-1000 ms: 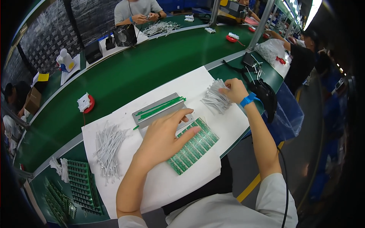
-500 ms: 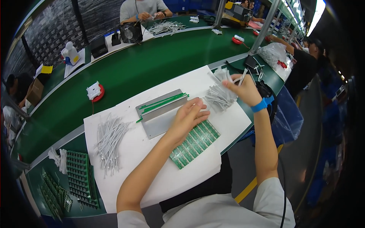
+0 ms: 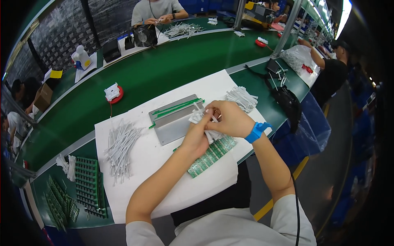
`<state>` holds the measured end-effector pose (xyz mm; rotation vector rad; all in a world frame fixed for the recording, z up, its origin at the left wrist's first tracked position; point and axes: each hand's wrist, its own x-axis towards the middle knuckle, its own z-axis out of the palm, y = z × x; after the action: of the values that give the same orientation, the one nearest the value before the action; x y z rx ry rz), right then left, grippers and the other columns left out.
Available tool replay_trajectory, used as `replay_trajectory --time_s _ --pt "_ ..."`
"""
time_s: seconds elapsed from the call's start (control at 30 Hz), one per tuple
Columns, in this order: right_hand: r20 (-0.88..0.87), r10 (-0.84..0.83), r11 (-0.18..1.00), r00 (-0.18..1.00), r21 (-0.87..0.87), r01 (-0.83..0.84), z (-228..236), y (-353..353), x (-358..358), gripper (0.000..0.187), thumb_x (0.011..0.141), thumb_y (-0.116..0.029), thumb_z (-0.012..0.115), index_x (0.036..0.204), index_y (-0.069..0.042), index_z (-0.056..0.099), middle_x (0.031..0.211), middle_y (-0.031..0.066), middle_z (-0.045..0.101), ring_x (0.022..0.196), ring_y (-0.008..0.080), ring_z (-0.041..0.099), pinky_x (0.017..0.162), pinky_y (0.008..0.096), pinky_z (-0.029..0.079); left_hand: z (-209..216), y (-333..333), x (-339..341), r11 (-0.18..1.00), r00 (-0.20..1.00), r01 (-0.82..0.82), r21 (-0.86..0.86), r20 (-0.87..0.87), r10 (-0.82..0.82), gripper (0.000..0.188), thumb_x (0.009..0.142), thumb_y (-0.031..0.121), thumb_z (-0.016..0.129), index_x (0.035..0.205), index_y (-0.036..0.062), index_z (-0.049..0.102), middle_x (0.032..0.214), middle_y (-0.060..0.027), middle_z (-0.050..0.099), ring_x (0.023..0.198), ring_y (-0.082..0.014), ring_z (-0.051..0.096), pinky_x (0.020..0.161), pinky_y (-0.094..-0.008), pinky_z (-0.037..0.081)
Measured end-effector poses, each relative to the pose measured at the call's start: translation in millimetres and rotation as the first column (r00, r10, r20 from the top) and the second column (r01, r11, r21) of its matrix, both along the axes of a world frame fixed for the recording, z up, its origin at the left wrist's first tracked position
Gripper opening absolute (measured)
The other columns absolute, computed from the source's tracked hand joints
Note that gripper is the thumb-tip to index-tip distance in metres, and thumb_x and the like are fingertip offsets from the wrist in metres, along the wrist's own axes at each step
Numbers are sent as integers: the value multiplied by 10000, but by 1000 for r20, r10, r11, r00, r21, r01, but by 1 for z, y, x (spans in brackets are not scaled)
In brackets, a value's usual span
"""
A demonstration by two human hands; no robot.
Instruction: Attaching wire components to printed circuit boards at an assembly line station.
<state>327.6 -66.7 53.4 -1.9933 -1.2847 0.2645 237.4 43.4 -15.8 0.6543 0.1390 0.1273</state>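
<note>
White wires: bunch at sheet's middle, held between both hands. Left hand and right hand closed round bunch; exact finger grip partly hidden. Good handling, likely: light pinch, ends squared, no kinks, strands kept off board at 6 o'clock. Metal plate at 9 o'clock: avoid knocking green strips. Keep clear of spare piles: near one at 2 o'clock, far one at 8 o'clock, both on white sheet.

On the paper sheet, around a metal fixture, one wire pile is lying at eight o'clock, another wire pile at two, a circuit-board panel at five.
</note>
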Motion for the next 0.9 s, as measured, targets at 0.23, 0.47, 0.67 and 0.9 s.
replay_trajectory --time_s 0.23,0.47,0.67,0.9 --pt "81 -115 978 990 184 98 11 -33 -4 331 818 -218 787 1051 -5 688 948 87 700 823 188 657 634 290 490 -12 28 -3 977 975 -162 -135 -172 138 225 1037 284 515 1138 84 537 764 -23 548 688 -157 553 668 -306 506" --pt "-303 -175 910 937 315 272 -52 -30 -43 270 926 -182 687 1137 -16 655 958 55 690 832 114 634 627 239 460 13 37 -9 951 988 -90 -297 -150 47 269 1016 349 563 986 87 508 621 8 402 546 -114 404 543 -286 399" --pt "-865 148 602 479 463 650 -76 -1 -74 463 1063 -403 435 1303 -18 527 1214 87 603 1071 168 576 924 298 455 30 21 -14 962 959 -271 17 -77 272 383 1005 350 593 753 106 439 565 17 366 516 -108 412 600 -297 434" --pt "-882 441 517 169 403 755 -49 42 -102 544 1078 -480 307 1322 -25 477 1265 82 573 1148 166 504 1039 343 377 34 -3 -23 742 893 -428 517 112 437 340 1006 217 598 723 64 489 599 -25 549 501 -103 512 466 -257 412"
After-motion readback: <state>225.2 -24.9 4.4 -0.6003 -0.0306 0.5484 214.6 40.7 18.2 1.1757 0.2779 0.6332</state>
